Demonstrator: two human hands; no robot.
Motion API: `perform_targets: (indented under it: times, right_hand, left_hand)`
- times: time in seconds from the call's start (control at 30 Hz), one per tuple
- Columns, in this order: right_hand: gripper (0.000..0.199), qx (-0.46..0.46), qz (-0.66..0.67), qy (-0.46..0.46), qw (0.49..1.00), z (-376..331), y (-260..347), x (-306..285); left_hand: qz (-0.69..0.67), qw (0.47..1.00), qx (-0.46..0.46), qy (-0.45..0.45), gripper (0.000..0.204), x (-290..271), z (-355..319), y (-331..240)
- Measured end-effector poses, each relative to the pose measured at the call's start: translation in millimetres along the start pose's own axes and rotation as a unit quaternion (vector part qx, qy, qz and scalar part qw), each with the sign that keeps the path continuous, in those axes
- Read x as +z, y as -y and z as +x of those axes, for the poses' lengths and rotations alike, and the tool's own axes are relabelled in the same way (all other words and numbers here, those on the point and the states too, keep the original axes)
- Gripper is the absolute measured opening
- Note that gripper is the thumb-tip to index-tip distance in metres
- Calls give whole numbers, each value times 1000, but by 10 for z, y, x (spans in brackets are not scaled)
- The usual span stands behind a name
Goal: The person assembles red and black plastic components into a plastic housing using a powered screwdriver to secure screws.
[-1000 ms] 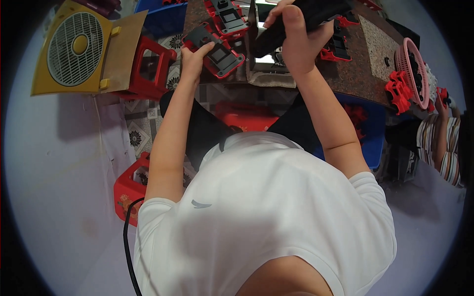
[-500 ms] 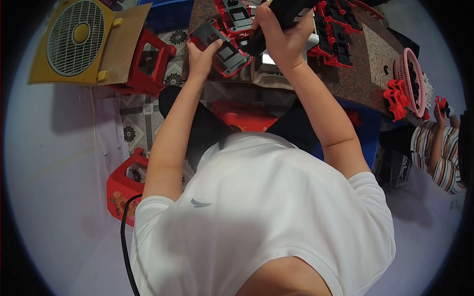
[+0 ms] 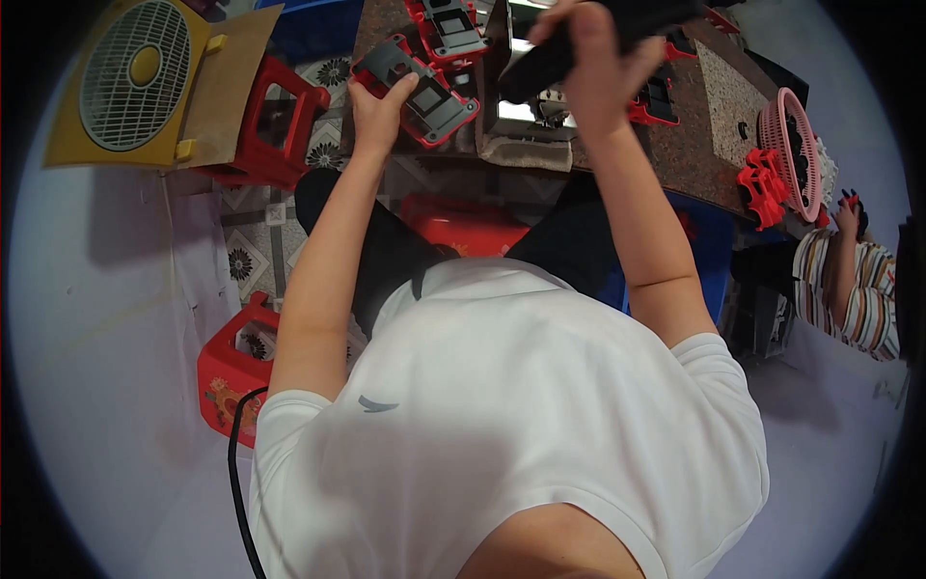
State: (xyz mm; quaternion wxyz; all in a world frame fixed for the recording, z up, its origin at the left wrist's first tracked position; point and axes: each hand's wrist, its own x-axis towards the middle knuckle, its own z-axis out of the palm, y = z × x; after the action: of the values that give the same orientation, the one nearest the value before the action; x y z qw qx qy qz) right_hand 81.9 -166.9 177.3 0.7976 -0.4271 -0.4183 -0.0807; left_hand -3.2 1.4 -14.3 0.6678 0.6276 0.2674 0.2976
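Note:
My left hand (image 3: 378, 111) grips the near left edge of a grey plastic casing (image 3: 436, 108) with red trim, its thumb lying on top. The casing rests tilted near the table's front edge. Above the table my right hand (image 3: 600, 72) is wrapped round a bulky black power tool (image 3: 533, 72), blurred by motion; its exact kind is not clear. Under the tool stands a shiny metal box-shaped fixture (image 3: 503, 114) with small metal parts inside. Another grey and red casing (image 3: 453, 29) lies just beyond the held one.
More red and black parts (image 3: 658, 104) lie right of the fixture on the speckled table (image 3: 690, 159). A pink basket (image 3: 779, 121) of black pieces and red parts (image 3: 762, 188) sit at the right end, near a co-worker's striped sleeve (image 3: 820, 280). At left, a yellow fan (image 3: 198, 58) and red stools (image 3: 313, 101).
My right hand has lifted the black tool up and to the right, uncovering more of the metal fixture. My left hand keeps its hold on the casing. The whole view has shifted slightly.

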Motion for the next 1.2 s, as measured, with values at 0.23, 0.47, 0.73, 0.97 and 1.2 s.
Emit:
perform_targets:
  times: [0.23, 0.47, 0.73, 0.97, 1.2]
  right_hand:
    - [25, -48, -154, 81, 984, -278, -97, -757]
    - [23, -37, -139, 65, 987, -403, -141, -815]
    - [28, 119, -41, 4, 992, -60, -11, -346]
    - [33, 24, -17, 59, 998, -228, -27, 224]
    - [25, -8, -66, 98, 993, -364, -286, 171]
  left_hand:
    - [-22, 997, -35, 60, 78, -29, -12, -157]
    - [2, 997, -53, 52, 76, 9, -45, -195]
    - [-36, 997, -23, 58, 67, 20, -31, -155]
    - [-22, 999, 19, 18, 49, 52, 60, 36]
    - [-32, 999, 2, 30, 66, 84, 20, -69]
